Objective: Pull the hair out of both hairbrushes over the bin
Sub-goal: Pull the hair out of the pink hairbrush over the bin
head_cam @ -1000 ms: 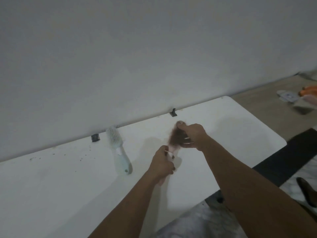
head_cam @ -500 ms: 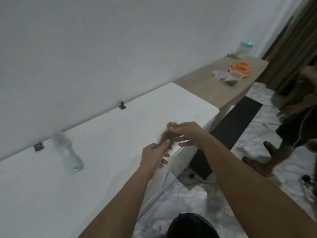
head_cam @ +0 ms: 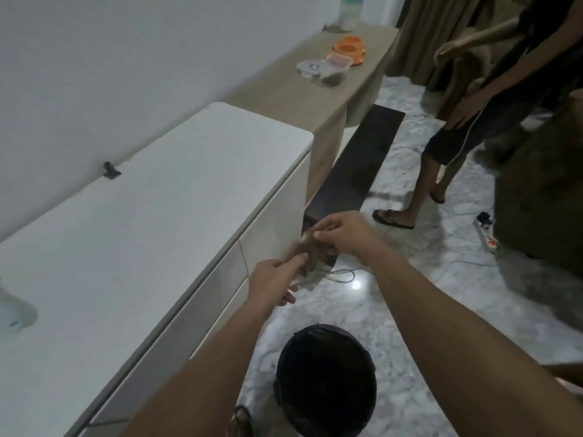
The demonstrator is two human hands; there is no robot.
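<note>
My left hand [head_cam: 273, 283] and my right hand [head_cam: 342, 236] are together just past the front edge of the white cabinet [head_cam: 164, 222], above the floor. Between them is a brown clump of hair [head_cam: 312, 260]. My right hand pinches the clump from above. My left hand grips the hairbrush under it, which is blurred and mostly hidden by fingers and hair. A round bin with a black liner [head_cam: 318, 328] stands on the floor below and nearer to me than the hands. A mint hairbrush [head_cam: 14, 310] lies on the cabinet top at the frame's left edge.
Another person [head_cam: 467, 127] stands on the marble floor at the right. A power strip [head_cam: 487, 239] and a white cable [head_cam: 342, 275] lie on the floor. A dark panel [head_cam: 356, 171] leans by a wooden side table [head_cam: 284, 93] carrying food containers [head_cam: 334, 69].
My view has swung right and down. Both hands, with the brush and hair, have moved from over the cabinet top to beyond its edge, and the bin has come into sight.
</note>
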